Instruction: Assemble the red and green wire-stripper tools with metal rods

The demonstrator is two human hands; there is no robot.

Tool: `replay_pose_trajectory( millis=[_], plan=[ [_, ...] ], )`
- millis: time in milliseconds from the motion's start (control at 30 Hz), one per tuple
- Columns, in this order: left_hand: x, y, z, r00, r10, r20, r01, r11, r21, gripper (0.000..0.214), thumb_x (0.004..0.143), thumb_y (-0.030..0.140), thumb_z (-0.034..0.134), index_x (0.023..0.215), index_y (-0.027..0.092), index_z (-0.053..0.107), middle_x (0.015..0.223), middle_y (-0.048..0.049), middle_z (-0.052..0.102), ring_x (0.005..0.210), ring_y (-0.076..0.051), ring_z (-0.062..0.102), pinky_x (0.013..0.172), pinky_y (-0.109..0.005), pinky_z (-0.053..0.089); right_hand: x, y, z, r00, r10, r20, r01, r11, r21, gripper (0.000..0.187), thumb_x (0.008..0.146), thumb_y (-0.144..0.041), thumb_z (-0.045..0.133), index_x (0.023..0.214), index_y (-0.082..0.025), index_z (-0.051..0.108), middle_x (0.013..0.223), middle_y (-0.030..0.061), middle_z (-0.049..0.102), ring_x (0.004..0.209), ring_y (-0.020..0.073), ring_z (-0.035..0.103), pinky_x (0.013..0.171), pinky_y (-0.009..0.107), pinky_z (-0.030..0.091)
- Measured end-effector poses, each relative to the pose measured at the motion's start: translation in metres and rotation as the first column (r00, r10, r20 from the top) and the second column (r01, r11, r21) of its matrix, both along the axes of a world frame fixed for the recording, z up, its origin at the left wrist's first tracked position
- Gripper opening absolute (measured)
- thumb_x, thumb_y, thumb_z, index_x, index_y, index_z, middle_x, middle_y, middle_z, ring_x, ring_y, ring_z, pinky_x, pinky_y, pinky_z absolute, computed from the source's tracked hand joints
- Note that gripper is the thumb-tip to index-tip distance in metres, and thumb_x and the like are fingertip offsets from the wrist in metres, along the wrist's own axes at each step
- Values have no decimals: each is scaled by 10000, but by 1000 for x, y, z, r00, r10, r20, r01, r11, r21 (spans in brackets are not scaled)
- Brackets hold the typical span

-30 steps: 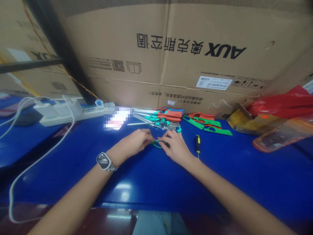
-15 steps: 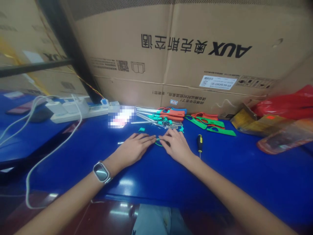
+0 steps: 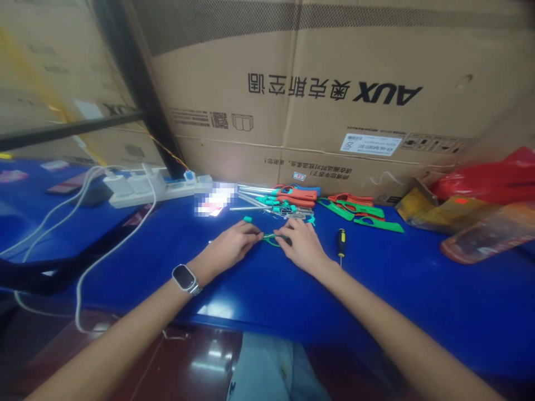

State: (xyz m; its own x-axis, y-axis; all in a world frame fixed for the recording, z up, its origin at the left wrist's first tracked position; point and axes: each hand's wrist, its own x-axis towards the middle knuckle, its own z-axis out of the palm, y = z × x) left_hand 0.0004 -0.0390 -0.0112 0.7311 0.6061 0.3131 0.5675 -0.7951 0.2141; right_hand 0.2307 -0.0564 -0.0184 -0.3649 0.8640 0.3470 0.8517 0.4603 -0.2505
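Observation:
My left hand (image 3: 234, 245) is closed, its fingertips pinching the left end of a green lighter (image 3: 271, 238), a long-necked gas lighter whose trigger loop shows. The fingers of my right hand (image 3: 304, 246) are curled and closed on the lighter's right end. Much of it is hidden by both hands. A metal tip peeks out left of my left hand. Just beyond that hand lies a small teal piece (image 3: 247, 219). Further back are orange lighters (image 3: 297, 195) with metal tubes, among teal and metal parts. A black and yellow screwdriver (image 3: 341, 243) lies right of my right hand.
Green lighter casings (image 3: 378, 224) lie with orange ones at the back right. A large cardboard box (image 3: 317, 50) stands behind the blue table (image 3: 397, 301). At left is a white power strip (image 3: 167, 192) with cables. Red plastic (image 3: 493, 178) and an opened carton sit at right.
My left fingers have curled in more tightly at the lighter's end, and more of the green body shows between my hands. The camera view has shifted slightly.

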Motion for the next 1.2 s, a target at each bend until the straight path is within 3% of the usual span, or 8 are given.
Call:
replay_pose_trajectory(
  millis=[267, 433, 600, 700, 767, 900, 1067, 1200],
  plan=[
    [1, -7, -3, 998, 48, -32, -44, 992, 118, 347, 1006, 170, 401, 1233, 190, 663, 1310, -117, 601, 1142, -250, 594, 969, -446, 532, 0, 2, -3, 999, -3, -36, 3, 1000, 10, 197, 937, -294, 624, 1070, -235, 756, 1003, 66, 667, 1009, 235, 575, 825, 375, 367],
    [-2, 2, 8, 992, 107, 72, -116, 984, 132, 367, 976, 154, 427, 1281, 182, 630, 1278, -120, 612, 1130, -253, 604, 960, -438, 532, 3, 2, -2, 999, 2, -53, -1, 1000, 11, 207, 941, -338, 630, 1080, -243, 752, 1013, 61, 676, 1017, 232, 583, 836, 375, 359],
    [1, 32, 27, 964, 225, 142, -236, 970, 66, 318, 930, 139, 459, 1123, 170, 710, 1074, -102, 702, 1021, -258, 640, 932, -425, 522, 5, 2, -2, 998, -4, -65, 6, 1000, 28, 252, 931, -398, 643, 1103, -243, 741, 1024, 50, 683, 1026, 231, 581, 850, 382, 352],
    [6, 50, 31, 961, 268, 68, -265, 963, -55, 289, 901, 147, 486, 1033, 165, 742, 1027, -102, 738, 969, -265, 672, 902, -412, 528, 4, 0, 0, 996, -21, -88, 25, 999, 43, 275, 938, -428, 625, 1104, -240, 736, 1034, 55, 689, 1033, 235, 577, 865, 387, 351],
    [10, 56, 30, 950, 284, 129, -273, 957, -102, 284, 904, 155, 482, 1015, 170, 743, 1036, -92, 748, 962, -248, 683, 894, -381, 529, 4, -1, 3, 992, -26, -124, 31, 998, 46, 264, 954, -424, 599, 1087, -241, 736, 1032, 56, 693, 1034, 230, 580, 870, 384, 353],
    [25, 58, 29, 960, 205, 191, -192, 978, -85, 274, 897, 149, 495, 1020, 187, 736, 1036, -76, 752, 944, -231, 690, 883, -365, 528, 10, 1, 12, 978, -50, -204, 58, 998, 33, 200, 976, -323, 560, 1009, -237, 737, 1023, 46, 710, 1014, 217, 596, 851, 366, 366],
    [57, 63, 32, 973, 207, 101, -196, 975, -103, 221, 872, 162, 547, 984, 180, 737, 998, -91, 756, 906, -242, 701, 828, -350, 539, 30, 9, 17, 957, -149, -250, 153, 988, -3, 183, 944, -234, 550, 938, -223, 732, 1014, 53, 721, 982, 224, 593, 847, 356, 403],
    [91, 66, 32, 989, 135, 59, -128, 986, -105, 200, 863, 150, 569, 977, 177, 732, 1004, -91, 758, 898, -241, 707, 805, -334, 540, 52, 8, 19, 952, -229, -202, 230, 973, -22, 176, 922, -218, 558, 929, -214, 734, 952, 56, 719, 938, 227, 589, 838, 359, 413]
  ],
)
